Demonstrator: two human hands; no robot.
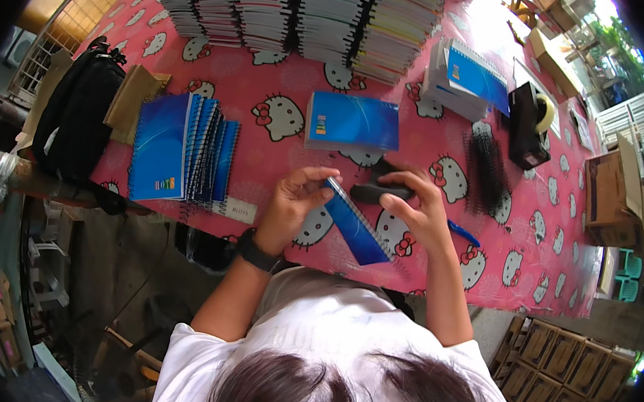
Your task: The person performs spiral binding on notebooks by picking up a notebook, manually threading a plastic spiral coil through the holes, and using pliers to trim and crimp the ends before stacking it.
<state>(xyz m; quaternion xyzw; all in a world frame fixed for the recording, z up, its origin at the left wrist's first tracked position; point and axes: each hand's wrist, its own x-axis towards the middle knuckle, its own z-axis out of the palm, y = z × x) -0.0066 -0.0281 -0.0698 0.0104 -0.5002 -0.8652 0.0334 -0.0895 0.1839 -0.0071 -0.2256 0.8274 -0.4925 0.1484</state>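
A blue spiral notebook (356, 227) slants across the table's near edge, its wire-like coil running along the upper right side. My left hand (295, 202), with a black band at the wrist, pinches the notebook's upper corner. Beside the coil, my right hand (423, 206) has its thumb and fingers closed around a black tool (372, 193), whose exact kind is blurred. A loose end of coil sticks out past the notebook's lower corner. Just beyond my hands lies a stack of blue-covered pads (353, 122).
Finished-looking spiral notebooks (162, 149) overlap at left beside a black bag (81, 107). Tall paper stacks (326, 18) line the back. Right of me are black coils (485, 169), a blue slim object (463, 232), a tape dispenser (529, 131) and more blue-covered pads (470, 80).
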